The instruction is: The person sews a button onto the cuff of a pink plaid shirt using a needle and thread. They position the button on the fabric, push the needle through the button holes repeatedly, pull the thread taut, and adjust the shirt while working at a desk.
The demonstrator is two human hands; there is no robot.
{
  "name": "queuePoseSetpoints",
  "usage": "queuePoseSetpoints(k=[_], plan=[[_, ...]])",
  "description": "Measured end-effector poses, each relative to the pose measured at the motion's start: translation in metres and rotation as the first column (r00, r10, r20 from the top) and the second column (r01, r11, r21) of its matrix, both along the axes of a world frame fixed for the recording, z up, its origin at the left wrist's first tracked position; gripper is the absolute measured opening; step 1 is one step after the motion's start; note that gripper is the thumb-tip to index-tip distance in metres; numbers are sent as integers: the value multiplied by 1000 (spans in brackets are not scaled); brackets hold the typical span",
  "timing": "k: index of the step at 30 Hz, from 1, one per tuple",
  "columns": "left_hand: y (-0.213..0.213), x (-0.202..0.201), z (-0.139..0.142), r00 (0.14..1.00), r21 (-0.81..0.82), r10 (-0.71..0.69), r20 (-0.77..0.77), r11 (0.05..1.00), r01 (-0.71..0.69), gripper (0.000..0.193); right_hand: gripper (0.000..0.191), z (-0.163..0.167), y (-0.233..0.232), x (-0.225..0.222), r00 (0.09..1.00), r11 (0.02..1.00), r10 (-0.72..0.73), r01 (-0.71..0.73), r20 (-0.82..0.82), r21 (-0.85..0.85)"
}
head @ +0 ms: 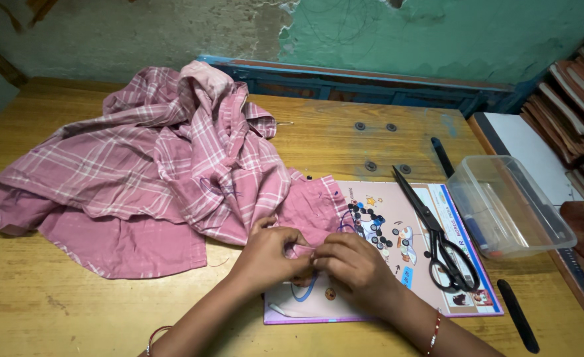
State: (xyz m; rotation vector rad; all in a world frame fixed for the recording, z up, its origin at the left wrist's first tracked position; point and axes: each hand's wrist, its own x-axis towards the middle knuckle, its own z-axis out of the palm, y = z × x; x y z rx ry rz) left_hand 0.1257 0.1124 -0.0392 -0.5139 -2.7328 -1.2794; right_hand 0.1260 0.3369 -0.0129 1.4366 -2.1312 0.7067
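- The left hand and right hand meet near the middle of the wooden surface, both closed in a pinch on a small fold of the pink plaid shirt.
- The pinched edge sits over the near left part of a pink picture book; the rest of the shirt lies heaped to the far left.
- I cannot make out a needle or thread between the fingers.
- A cluster of dark buttons lies on the book just right of the hands.
- Black scissors rest on the book, right of the buttons, blades pointing far.
- A clear plastic box stands further right, with a black pen near it.
- To my eye this looks like hand work on the shirt's edge, possibly button sewing; the next move seems to call for a steady pinch and fine finger control.
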Motion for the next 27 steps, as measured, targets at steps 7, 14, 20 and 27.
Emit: queuePoseSetpoints(k=[7,14,20,27], plan=[[-1,-2,-3,998,8,37,47,999,-37,27,25,-7,2,3,967,985,49,-5,250,-171],[-4,-4,-1,998,72,69,-11,995,-68,25,1,1,28,-22,412,693,422,427,807,-581],[-6,-4,0,991,80,136,4,988,-136,32,7,3,68,-57,257,346,818,494,515,-797],[-8,-6,-2,995,102,93,-49,991,-87,30,7,8,77,-54,734,478,93,560,672,-677]])
